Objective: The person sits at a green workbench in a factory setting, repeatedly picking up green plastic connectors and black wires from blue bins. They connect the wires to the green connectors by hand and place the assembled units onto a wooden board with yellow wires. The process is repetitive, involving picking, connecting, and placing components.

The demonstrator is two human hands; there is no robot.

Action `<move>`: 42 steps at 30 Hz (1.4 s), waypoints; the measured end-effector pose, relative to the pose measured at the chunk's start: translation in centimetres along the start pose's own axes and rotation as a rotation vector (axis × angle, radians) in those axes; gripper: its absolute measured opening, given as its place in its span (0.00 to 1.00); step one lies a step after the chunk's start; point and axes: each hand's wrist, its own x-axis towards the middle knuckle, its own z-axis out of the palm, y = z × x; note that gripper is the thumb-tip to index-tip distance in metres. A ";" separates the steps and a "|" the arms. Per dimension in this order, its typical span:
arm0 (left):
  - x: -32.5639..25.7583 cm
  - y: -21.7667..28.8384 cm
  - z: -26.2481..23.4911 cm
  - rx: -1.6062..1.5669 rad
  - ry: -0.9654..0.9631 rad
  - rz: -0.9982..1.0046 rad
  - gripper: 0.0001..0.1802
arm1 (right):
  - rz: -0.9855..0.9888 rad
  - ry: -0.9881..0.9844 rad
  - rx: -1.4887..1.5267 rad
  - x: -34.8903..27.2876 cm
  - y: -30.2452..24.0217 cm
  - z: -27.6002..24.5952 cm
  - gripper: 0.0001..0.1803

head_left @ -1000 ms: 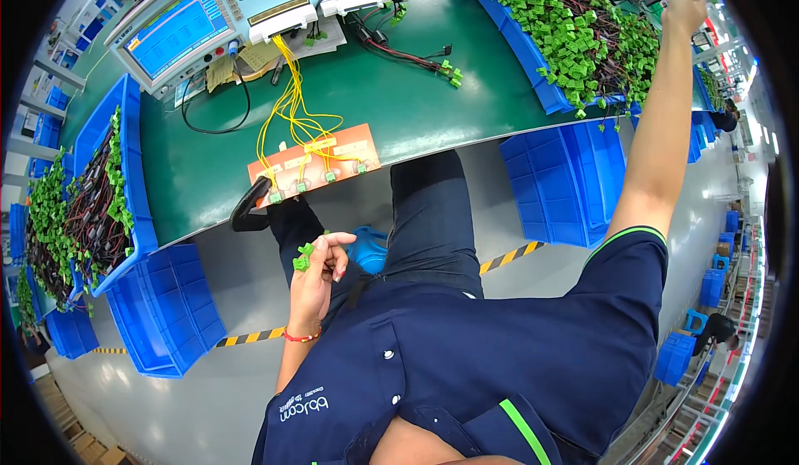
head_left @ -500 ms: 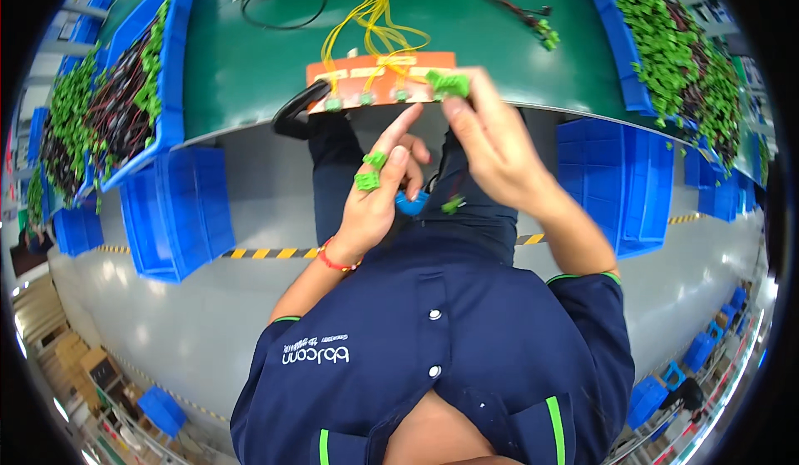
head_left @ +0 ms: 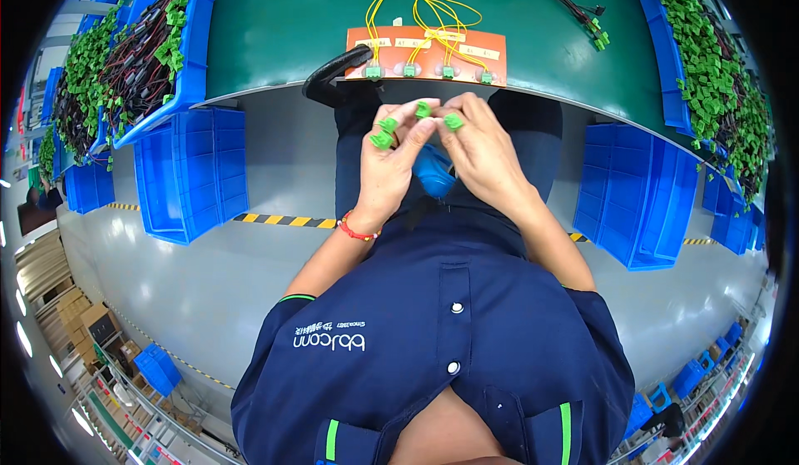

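My left hand (head_left: 389,161) is closed, with small green terminal connectors (head_left: 382,140) between and along its fingers and another green connector (head_left: 423,110) at its fingertips. My right hand (head_left: 489,153) pinches a further green connector (head_left: 454,121). Both hands meet just in front of the table edge, their fingertips close together. Beyond them lies an orange board (head_left: 470,40) with white labels and several green sockets (head_left: 409,70) along its near edge. Thin yellow wires (head_left: 416,3) run from it to the back. Below the hands a blue object (head_left: 434,174) shows, partly hidden; its kind is unclear.
A black curved handle-like piece (head_left: 329,74) juts over the table edge left of the board. Blue bins (head_left: 200,40) of black cables with green connectors flank the green table (head_left: 266,40). More cables (head_left: 574,7) lie at the back right. Blue crates (head_left: 190,174) stand below at either side.
My right hand has drawn back from the board's right end toward my left hand, bringing a green connector. The view has shifted, so the board appears higher and further right.
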 end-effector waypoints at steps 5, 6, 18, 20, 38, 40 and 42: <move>1.3 0.5 -1.9 -0.474 0.063 -0.208 0.13 | 0.432 -0.110 0.818 -0.8 1.1 -1.5 0.13; 1.5 0.3 -2.4 -0.480 0.075 -0.215 0.13 | 0.301 -0.113 0.965 -1.0 1.4 -1.4 0.15; 3.8 -0.6 -1.2 -0.267 0.074 -0.206 0.08 | 0.339 0.031 0.946 -2.0 1.2 1.9 0.13; 3.9 -0.9 -1.2 -0.268 0.091 -0.206 0.09 | 0.400 0.013 0.909 -2.3 1.6 1.7 0.13; 2.3 -1.8 -1.7 -0.100 0.214 -0.043 0.13 | 0.399 -0.130 0.746 0.0 0.6 2.9 0.12; 0.3 -1.1 -2.3 -0.066 0.200 -0.030 0.14 | 0.404 -0.132 0.839 0.8 0.4 3.5 0.13; 0.1 -1.0 -2.4 0.116 0.168 0.079 0.14 | 0.401 -0.145 0.896 1.4 -0.2 4.2 0.14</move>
